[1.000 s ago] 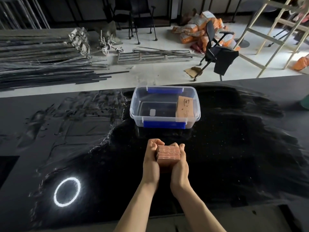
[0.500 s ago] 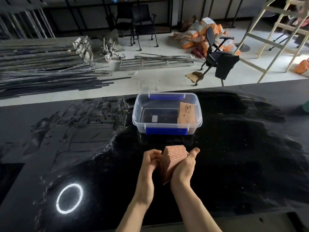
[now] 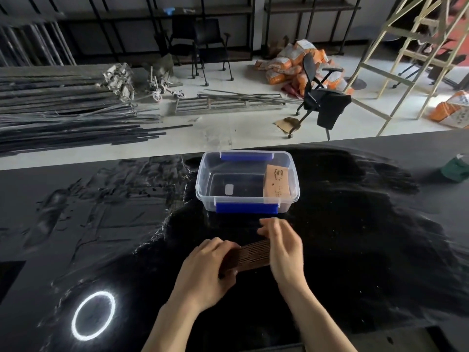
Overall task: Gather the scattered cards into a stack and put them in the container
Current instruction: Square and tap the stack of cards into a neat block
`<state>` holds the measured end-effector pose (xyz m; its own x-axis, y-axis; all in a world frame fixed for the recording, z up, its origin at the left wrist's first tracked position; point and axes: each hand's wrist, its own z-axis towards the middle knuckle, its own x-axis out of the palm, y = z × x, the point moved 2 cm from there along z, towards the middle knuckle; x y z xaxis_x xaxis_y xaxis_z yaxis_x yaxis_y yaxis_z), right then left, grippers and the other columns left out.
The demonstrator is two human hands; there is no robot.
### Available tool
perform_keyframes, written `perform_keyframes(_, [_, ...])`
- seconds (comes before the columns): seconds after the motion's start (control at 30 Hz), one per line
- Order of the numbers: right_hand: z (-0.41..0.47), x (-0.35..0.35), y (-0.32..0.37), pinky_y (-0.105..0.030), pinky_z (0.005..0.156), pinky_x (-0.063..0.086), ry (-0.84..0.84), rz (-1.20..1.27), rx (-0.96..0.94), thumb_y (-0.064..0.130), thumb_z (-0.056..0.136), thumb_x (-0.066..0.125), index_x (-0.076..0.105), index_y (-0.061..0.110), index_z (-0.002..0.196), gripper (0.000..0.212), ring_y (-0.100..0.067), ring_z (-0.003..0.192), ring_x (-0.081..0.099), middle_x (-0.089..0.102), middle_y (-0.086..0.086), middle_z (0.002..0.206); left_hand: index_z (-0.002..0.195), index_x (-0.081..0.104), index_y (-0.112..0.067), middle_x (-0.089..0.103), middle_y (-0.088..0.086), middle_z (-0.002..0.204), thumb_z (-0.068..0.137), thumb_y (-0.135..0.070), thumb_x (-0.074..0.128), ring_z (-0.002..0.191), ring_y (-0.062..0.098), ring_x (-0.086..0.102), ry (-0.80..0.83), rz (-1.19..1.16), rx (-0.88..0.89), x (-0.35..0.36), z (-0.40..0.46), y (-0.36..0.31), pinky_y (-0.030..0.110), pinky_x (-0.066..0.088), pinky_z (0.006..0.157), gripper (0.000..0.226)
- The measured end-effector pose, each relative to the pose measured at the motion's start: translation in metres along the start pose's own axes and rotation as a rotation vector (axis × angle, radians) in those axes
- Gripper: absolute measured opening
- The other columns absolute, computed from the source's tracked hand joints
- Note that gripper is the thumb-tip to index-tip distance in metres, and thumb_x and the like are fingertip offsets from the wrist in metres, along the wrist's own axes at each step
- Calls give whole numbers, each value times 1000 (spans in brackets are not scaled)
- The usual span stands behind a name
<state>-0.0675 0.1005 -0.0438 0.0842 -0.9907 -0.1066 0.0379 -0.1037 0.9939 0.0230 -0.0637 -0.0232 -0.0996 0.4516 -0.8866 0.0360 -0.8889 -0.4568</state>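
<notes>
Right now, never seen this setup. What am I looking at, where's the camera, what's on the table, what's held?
There is no machine here: a person works with two bare hands, filmed by one wide-angle camera worn on the head, looking forward and down. The left hand and right hand together hold a stack of thin brown cards, turned on its side so the card edges face the camera, each hand in a grip on one end. They hold it over a glossy black table. Just beyond sits a clear plastic container with blue latches, lid off, with one brown printed card already inside at its right. The white ring on the table looks like a lamp's reflection.
</notes>
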Motion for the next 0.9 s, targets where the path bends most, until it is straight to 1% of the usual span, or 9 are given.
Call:
perform_keyframes(0.1, [-6,10,-14,-33,66,57,-11,-82,27,32,104,59,71,29,87,21,-11,74,70,73,6,81,128,57,-43,59,-23,115,81,-37,69,112,4,53,5,26,-1,5,5,0,27,48,100,49])
perform_keyframes(0.2, [-6,8,-26,-21,60,54,-60,-64,93,32,103,59,64,28,79,25,-5,69,67,72,5,80,128,55,-46,54,-26,118,80,-31,69,112,0,51,23,-83,-50,14,2,7,24,44,101,52])
perform_keyframes(0.33, [-1,12,-28,-18,51,48,-67,-80,103,34,105,54,58,19,72,37,0,54,54,61,7,61,127,58,-39,55,-17,124,77,-23,67,114,4,57,-17,-482,-193,28,-6,8,28,53,97,54])
perform_keyframes(0.43, [4,16,-26,-15,51,44,-112,-111,83,31,107,50,55,13,70,42,1,50,49,56,11,55,125,63,-36,66,-14,126,82,-42,65,122,5,60,-185,-968,-354,39,-8,-4,23,50,96,43])
perform_keyframes(0.5, [5,17,-26,-13,51,45,-120,-113,88,32,108,48,55,17,69,43,2,51,51,58,13,55,116,68,-36,73,-13,121,91,-51,60,120,3,63,-325,-1108,-475,44,-5,-13,23,48,96,31])
perform_keyframes(0.63, [5,13,-29,-14,50,45,-68,-78,110,36,109,45,57,15,72,44,2,52,51,58,13,57,102,72,-25,80,-2,97,107,-34,48,98,13,74,-508,-1123,-666,49,14,-27,49,60,92,26])
perform_keyframes(0.7, [6,12,-28,-15,51,47,-38,-52,136,38,109,44,59,15,75,44,3,55,53,61,12,60,103,70,-25,79,-1,86,109,-28,46,87,9,74,-550,-1041,-690,48,20,-29,49,62,85,24])
perform_keyframes(0.8, [7,12,-23,-21,59,52,-3,-1,139,43,109,42,63,20,79,43,-5,68,61,66,4,73,109,68,-24,78,2,83,108,-19,44,83,9,74,-578,-1003,-613,41,29,-22,39,58,78,24])
perform_keyframes(0.9, [7,17,-18,-18,62,53,1,14,76,42,109,40,65,19,81,44,-4,71,62,67,-1,78,108,66,-25,77,2,82,107,-15,42,83,9,72,-581,-982,-579,40,33,-13,37,55,80,27])
